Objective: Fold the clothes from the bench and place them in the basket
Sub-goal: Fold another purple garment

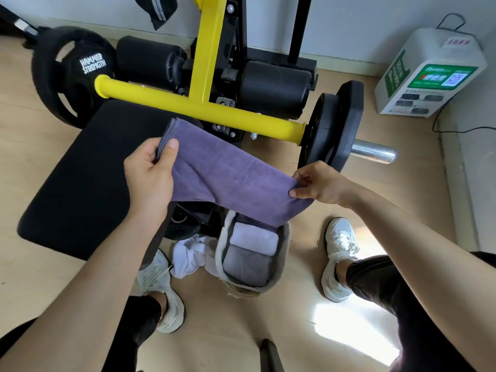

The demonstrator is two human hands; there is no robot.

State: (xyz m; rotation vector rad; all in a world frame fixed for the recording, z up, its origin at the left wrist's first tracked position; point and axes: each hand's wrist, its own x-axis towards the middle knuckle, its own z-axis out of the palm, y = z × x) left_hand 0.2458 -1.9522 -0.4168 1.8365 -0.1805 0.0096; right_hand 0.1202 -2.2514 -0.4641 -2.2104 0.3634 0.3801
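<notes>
Both hands pinch the folded towel, left hand at ten o'clock, right hand at three, spanning it flat above the basket at six, likely for lowering in.

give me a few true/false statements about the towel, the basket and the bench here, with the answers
1. Both hands hold the purple towel. True: the left hand grips one end and the right hand pinches the other.
2. The basket is empty. False: folded pieces already lie inside it, a pale one above a grey one.
3. The basket sits on the bench. False: it stands on the floor between the person's feet.
4. A white garment lies crumpled on the floor beside the basket. True.
5. The towel is spread flat on the bench pad. False: it is held in the air, above the basket.
</notes>
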